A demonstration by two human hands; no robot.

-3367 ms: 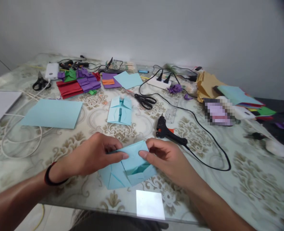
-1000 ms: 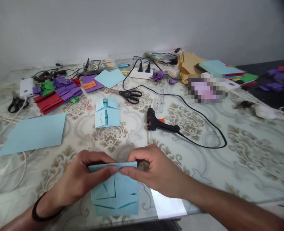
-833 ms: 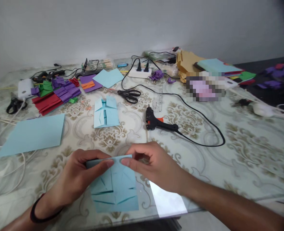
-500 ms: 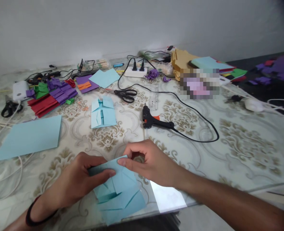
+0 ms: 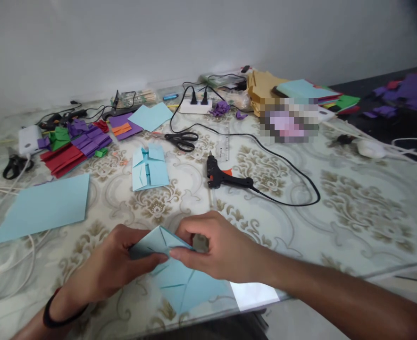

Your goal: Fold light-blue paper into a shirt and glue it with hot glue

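A light blue folded paper (image 5: 159,240), with creases across it, is held between both hands near the table's front edge. My left hand (image 5: 111,267) pinches its left side, thumb on top. On the right side my right hand (image 5: 217,248) grips it the same way, and the two thumb tips almost meet. The held part rises to a peak at the top. More creased blue paper (image 5: 190,290) spreads below the thumbs; I cannot tell whether it is the same sheet. Another folded blue paper (image 5: 150,167) lies flat beyond my hands.
A black glue gun (image 5: 226,175) lies with its cord curving right. Scissors (image 5: 182,140) and a clear ruler (image 5: 223,144) are behind it. A blue sheet (image 5: 45,203) lies left. Folded coloured papers (image 5: 77,141), a power strip (image 5: 196,106) and paper stacks (image 5: 307,89) line the back.
The held paper's top edge, flat before, now stands up in a peak between my hands. My right thumb has moved down and left towards the left thumb.
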